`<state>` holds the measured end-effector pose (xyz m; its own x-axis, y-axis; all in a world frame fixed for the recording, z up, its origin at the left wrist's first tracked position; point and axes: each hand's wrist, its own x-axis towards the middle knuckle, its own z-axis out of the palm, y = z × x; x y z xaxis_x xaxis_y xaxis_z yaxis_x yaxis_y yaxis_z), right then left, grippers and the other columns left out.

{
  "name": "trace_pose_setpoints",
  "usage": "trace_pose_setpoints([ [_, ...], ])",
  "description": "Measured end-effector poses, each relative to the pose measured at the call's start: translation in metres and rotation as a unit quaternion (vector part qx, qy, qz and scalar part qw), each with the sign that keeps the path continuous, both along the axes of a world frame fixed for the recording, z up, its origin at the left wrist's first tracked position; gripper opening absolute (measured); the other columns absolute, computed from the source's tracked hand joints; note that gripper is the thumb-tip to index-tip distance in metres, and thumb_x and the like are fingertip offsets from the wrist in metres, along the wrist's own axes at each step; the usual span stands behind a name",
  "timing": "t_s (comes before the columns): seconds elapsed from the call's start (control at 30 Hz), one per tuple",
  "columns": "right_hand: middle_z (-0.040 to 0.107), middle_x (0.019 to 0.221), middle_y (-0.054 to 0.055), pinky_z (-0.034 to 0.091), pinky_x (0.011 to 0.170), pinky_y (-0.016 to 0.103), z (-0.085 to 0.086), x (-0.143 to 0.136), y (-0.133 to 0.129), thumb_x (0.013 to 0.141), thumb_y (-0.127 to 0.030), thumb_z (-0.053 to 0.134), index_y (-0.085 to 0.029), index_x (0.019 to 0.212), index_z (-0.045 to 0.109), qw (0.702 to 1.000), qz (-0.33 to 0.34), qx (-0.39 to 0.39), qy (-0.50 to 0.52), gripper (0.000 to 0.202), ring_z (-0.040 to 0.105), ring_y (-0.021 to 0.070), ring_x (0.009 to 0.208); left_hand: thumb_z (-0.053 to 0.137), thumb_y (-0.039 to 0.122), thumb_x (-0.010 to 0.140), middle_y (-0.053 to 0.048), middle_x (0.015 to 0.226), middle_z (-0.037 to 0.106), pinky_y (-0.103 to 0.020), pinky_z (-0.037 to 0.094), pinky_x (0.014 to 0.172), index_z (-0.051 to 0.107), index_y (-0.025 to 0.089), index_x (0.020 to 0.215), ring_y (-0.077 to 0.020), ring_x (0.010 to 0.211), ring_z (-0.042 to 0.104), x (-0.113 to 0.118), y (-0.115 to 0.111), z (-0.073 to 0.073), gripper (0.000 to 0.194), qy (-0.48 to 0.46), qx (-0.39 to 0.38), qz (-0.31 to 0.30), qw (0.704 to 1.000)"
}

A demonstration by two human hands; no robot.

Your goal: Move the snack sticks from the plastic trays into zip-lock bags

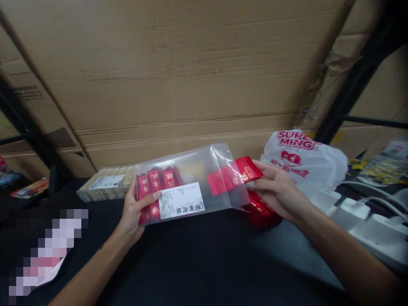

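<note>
left hand (135, 210) gripping clear bag (191, 178) of three red packets (157, 178), right hand (277, 189) pinching one red packet (245, 170)

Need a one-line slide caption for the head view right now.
Left hand grips a clear bag of red packets while right hand holds a red packet at its open end.

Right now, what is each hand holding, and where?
Left hand: clear plastic bag, closed end. Right hand: red foil packet, outer end, at bag's mouth.
</note>
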<state>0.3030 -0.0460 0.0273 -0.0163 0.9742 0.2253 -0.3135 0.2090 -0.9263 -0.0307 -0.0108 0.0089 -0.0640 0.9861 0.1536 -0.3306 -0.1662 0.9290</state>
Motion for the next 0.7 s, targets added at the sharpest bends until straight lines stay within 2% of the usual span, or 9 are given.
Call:
trace_pose_setpoints([
  [0.1,0.079,0.089,0.008,0.062,0.063,0.024,-0.004,-0.004,-0.004,0.075,-0.019,0.085,-0.019,0.114,0.074,0.998,0.048,-0.012,-0.033,0.041,0.073,0.0164,0.068,0.093,0.015,0.06,-0.012,0.113,0.073,-0.038,0.066,0.07,0.054,0.021,0.138,-0.0274,0.084,0.075,0.001,-0.003,-0.004,0.087,0.014,-0.001,-0.021,1.0],
  [0.2,0.075,0.07,0.006,0.054,0.046,0.018,-0.008,-0.006,-0.004,0.082,-0.029,0.084,-0.018,0.093,0.075,0.996,0.071,-0.013,-0.051,0.018,0.066,0.012,0.05,0.093,0.016,0.061,-0.012,0.115,0.074,-0.039,0.066,0.075,0.052,0.023,0.141,-0.0302,0.091,0.076,0.005,-0.006,-0.007,0.091,0.02,0.002,-0.047,0.999],
  [0.33,0.074,0.072,0.006,0.052,0.044,0.017,-0.011,-0.008,-0.006,0.09,-0.036,0.077,-0.018,0.083,0.072,0.987,0.122,-0.027,-0.098,0.02,0.069,0.0139,0.057,0.094,0.017,0.06,-0.014,0.117,0.074,-0.04,0.066,0.076,0.047,0.025,0.147,-0.0331,0.094,0.076,0.012,-0.013,-0.009,0.098,0.04,-0.005,-0.086,0.995],
  [0.4,0.077,0.087,0.009,0.057,0.052,0.02,-0.011,-0.013,-0.009,0.095,-0.036,0.071,-0.017,0.091,0.075,0.98,0.167,-0.022,-0.109,0.02,0.074,0.0167,0.07,0.094,0.017,0.06,-0.014,0.12,0.073,-0.041,0.065,0.076,0.043,0.027,0.15,-0.0329,0.094,0.076,0.015,-0.016,-0.009,0.104,0.041,-0.001,-0.103,0.994],
  [0.47,0.076,0.108,0.013,0.063,0.075,0.028,-0.011,-0.019,-0.014,0.098,-0.039,0.066,-0.016,0.101,0.077,0.971,0.219,-0.023,-0.091,0.026,0.076,0.0203,0.091,0.093,0.017,0.06,-0.014,0.124,0.072,-0.042,0.065,0.078,0.042,0.027,0.152,-0.0343,0.098,0.075,0.018,-0.019,-0.009,0.106,0.036,0.001,-0.114,0.993],
  [0.53,0.073,0.121,0.015,0.059,0.095,0.036,-0.011,-0.026,-0.017,0.1,-0.041,0.062,-0.016,0.108,0.077,0.968,0.243,-0.033,-0.059,0.031,0.073,0.0226,0.105,0.093,0.017,0.06,-0.014,0.126,0.072,-0.042,0.066,0.077,0.041,0.028,0.152,-0.036,0.101,0.075,0.019,-0.021,-0.008,0.106,0.029,-0.004,-0.12,0.992],
  [0.6,0.075,0.115,0.013,0.06,0.089,0.036,-0.011,-0.028,-0.016,0.098,-0.04,0.063,-0.017,0.105,0.076,0.981,0.187,-0.035,-0.028,0.027,0.073,0.0207,0.096,0.093,0.016,0.061,-0.014,0.126,0.072,-0.042,0.066,0.078,0.044,0.028,0.15,-0.0364,0.102,0.075,0.019,-0.021,-0.008,0.103,0.02,-0.011,-0.116,0.993],
  [0.63,0.076,0.107,0.011,0.06,0.077,0.032,-0.011,-0.025,-0.015,0.096,-0.038,0.064,-0.019,0.101,0.075,0.992,0.126,-0.029,-0.015,0.023,0.073,0.0184,0.084,0.093,0.016,0.061,-0.014,0.124,0.073,-0.042,0.066,0.078,0.046,0.026,0.147,-0.0361,0.101,0.075,0.019,-0.021,-0.008,0.099,0.016,-0.013,-0.107,0.994],
  [0.7,0.073,0.085,0.004,0.051,0.053,0.025,-0.009,-0.014,-0.009,0.094,-0.035,0.065,-0.021,0.095,0.073,0.999,-0.033,0.004,-0.02,0.016,0.063,0.0135,0.059,0.093,0.016,0.061,-0.014,0.119,0.074,-0.042,0.066,0.078,0.052,0.024,0.141,-0.0348,0.098,0.076,0.018,-0.018,-0.007,0.091,0.006,-0.015,-0.072,0.997],
])
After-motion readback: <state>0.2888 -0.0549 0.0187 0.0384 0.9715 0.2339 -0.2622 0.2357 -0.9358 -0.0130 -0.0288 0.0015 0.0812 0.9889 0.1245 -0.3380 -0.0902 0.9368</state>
